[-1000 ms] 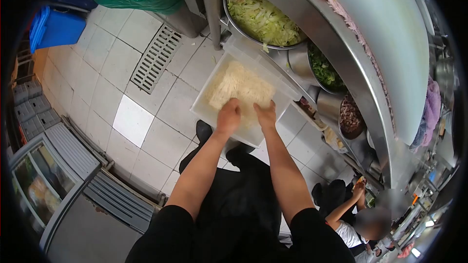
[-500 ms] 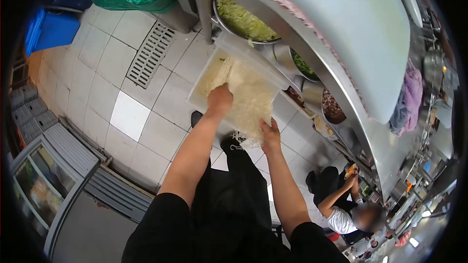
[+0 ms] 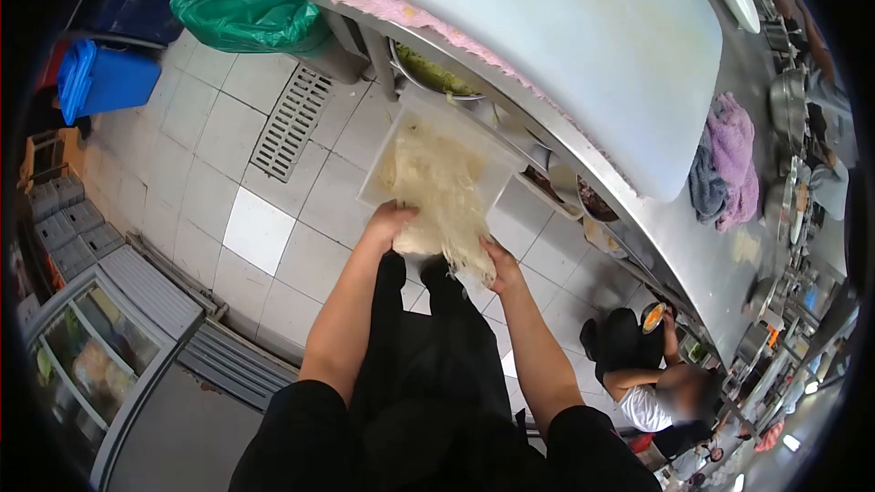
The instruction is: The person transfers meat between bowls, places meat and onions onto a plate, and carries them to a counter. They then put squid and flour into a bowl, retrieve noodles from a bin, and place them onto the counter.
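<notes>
A large bundle of pale, thin noodles (image 3: pixel 436 187) hangs between my hands, its far part reaching back over a translucent plastic tub (image 3: pixel 492 148). My left hand (image 3: pixel 392 223) is closed around the left side of the bundle, with the fingers partly hidden by strands. On the right, my right hand (image 3: pixel 499 266) grips the near right edge, where loose ends dangle above my dark trousers. More yellowish strands lie along the tub's left side.
Under the steel counter (image 3: pixel 597 159) stands a pan of shredded greens (image 3: pixel 428 70). A white cutting board (image 3: pixel 583 55) and towels (image 3: pixel 732 159) lie on top. A floor drain (image 3: pixel 292 123) and green-bagged bin (image 3: pixel 246 0) are left. A co-worker (image 3: pixel 643 392) crouches at right with a bowl.
The noodles have been drawn nearer to me, past the tub's near edge. My left hand has come back from inside the tub; my right hand has moved slightly nearer. The view has shifted.
</notes>
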Motion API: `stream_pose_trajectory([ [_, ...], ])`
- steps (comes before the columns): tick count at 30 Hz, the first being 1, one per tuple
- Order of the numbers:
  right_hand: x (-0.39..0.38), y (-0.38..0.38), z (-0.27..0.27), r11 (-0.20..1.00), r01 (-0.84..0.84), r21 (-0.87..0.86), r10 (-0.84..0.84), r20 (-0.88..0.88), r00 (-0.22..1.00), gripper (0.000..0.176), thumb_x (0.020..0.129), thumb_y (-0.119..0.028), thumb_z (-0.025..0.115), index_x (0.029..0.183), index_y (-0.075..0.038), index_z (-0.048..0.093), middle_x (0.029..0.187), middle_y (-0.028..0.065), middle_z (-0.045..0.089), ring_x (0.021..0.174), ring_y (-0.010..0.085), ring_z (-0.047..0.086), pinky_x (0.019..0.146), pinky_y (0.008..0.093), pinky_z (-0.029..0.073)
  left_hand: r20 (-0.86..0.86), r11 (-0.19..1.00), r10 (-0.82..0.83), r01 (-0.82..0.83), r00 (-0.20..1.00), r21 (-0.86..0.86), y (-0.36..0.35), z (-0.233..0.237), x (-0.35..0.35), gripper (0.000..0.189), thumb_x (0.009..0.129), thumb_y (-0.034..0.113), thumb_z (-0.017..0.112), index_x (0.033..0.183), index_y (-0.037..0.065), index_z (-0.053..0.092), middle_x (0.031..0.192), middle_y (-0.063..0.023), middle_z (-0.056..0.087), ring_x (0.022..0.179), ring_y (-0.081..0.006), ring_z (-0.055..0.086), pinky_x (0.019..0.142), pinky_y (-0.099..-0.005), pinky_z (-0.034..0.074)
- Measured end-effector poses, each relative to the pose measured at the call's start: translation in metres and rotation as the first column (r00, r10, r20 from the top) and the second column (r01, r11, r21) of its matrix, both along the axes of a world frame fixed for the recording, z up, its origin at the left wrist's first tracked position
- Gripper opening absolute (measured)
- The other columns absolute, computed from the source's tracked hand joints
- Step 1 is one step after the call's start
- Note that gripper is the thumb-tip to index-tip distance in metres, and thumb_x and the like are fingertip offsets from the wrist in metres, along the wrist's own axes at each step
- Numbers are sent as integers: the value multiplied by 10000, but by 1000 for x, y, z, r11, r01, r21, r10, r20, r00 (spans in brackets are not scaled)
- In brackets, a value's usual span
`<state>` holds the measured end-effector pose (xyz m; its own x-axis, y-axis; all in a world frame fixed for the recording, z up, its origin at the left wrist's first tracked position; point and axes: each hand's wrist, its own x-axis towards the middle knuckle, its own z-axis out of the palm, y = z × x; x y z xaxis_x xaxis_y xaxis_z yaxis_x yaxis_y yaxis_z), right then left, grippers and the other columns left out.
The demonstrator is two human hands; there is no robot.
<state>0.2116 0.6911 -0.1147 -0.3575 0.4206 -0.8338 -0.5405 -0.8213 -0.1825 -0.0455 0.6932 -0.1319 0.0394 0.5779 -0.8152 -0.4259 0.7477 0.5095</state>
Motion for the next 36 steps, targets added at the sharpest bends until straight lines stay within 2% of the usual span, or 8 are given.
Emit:
stream_pose_trajectory([
  [8,-25,42,-39,941,-173,292,110,219,970,565,816,-89,659,1313,-18,398,1168,115,572,1032,221,585,845,358,504,-436,920,-340,390,833,27,-54,62,-30,336,802,154,574,1084,-29,591,974,-181,652,845,-244,637,779,-345,478],
  [15,-53,111,-110,892,-242,382,46,456,889,512,823,-151,652,1271,-19,442,1131,80,575,1016,192,552,858,320,469,-388,969,-232,246,892,-15,-82,83,-62,312,842,171,592,1092,-14,587,973,-112,658,879,-181,618,803,-313,469],
  [18,-52,111,-129,725,-546,420,-62,829,556,518,851,-216,628,1264,22,426,1162,157,555,1077,270,529,909,356,439,-231,994,-69,86,971,64,-92,58,-60,302,873,157,582,1129,-3,568,989,-68,651,890,-139,600,808,-287,466],
  [20,-64,102,-116,399,-917,-11,-413,891,-191,588,863,-283,607,1288,54,381,1189,243,514,1114,352,495,960,400,395,-259,995,-2,27,966,92,-90,42,-44,297,889,149,576,1144,-2,556,1001,-54,645,891,-120,593,811,-271,463],
  [28,-81,30,-44,602,-797,39,314,907,282,489,876,-309,585,1241,3,491,1217,220,516,1110,301,521,928,363,421,-165,975,216,-203,962,92,-116,41,1,318,895,156,579,1168,-3,543,1050,-65,630,940,-123,583,840,-265,450],
  [30,-72,47,-39,602,-797,52,265,928,261,471,863,-250,589,1255,-14,480,1209,212,522,1114,317,511,935,367,416,-67,907,421,-420,905,29,-136,42,9,365,902,144,556,1226,-13,489,1142,-88,590,1049,-166,555,931,-296,411],
  [32,-59,75,-44,309,-937,164,-362,931,44,471,830,-178,592,1266,-43,477,1230,203,505,1140,344,482,960,410,395,6,889,457,-457,890,33,-154,39,9,431,920,133,528,1310,-1,403,1264,-95,513,1164,-185,485,998,-327,365],
  [36,-51,130,-33,259,-938,-231,-347,884,-314,572,799,-168,573,1335,-80,392,1345,184,398,1252,361,356,1037,460,301,219,731,666,-682,713,-3,-149,12,11,468,938,137,501,1359,19,335,1341,-91,444,1234,-214,423,1040,-375,327],
])
